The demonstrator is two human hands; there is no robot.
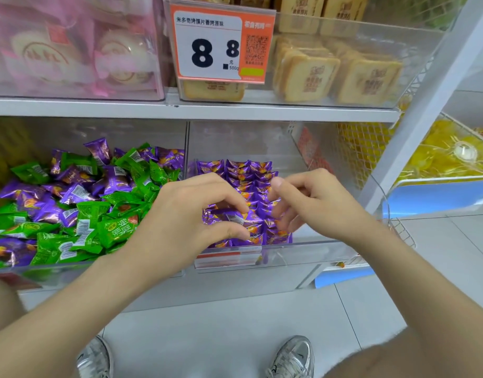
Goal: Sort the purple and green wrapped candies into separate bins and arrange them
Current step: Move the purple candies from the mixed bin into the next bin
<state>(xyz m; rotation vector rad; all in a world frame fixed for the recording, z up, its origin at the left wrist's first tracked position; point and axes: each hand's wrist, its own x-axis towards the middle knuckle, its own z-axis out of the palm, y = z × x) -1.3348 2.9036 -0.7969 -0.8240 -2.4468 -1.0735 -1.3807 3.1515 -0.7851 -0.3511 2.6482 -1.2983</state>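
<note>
A clear left bin (71,266) holds a loose mixed heap of green wrapped candies (117,230) and purple wrapped candies (76,192). The clear right bin (303,252) holds only purple candies (245,170), laid in tidy rows at its left side. My left hand (191,214) reaches over the divider into the right bin, thumb and fingers pinching a purple candy (234,218) at the near end of the rows. My right hand (308,200) hovers beside it over the rows, fingers spread and curled, holding nothing.
An upper shelf (194,107) carries bins of pink-wrapped cakes (71,55) and toast-shaped biscuits (330,75), with an orange price tag (221,45) reading 8.8. A wire basket of yellow packets (447,156) stands at right. My shoes (294,358) are on the tiled floor below.
</note>
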